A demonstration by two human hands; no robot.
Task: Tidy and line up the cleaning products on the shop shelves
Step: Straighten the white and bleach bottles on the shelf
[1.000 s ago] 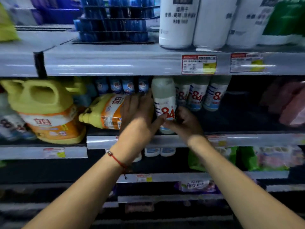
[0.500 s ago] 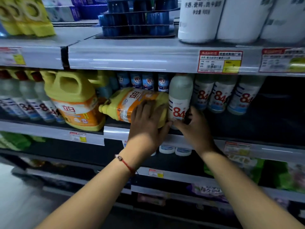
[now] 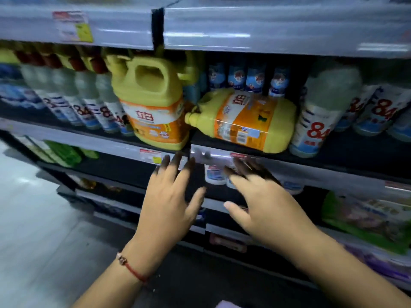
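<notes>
An upright yellow detergent jug [image 3: 151, 107] stood on the middle shelf [image 3: 93, 141]. Just right of it a second yellow jug [image 3: 244, 121] lay on its side, long axis along the shelf, cap pointing left. Both hands hovered below the shelf edge, fingers spread, holding nothing: left hand [image 3: 169, 210] under the cap end, right hand [image 3: 262, 207] under the base, seemingly about equally near, though blurred.
</notes>
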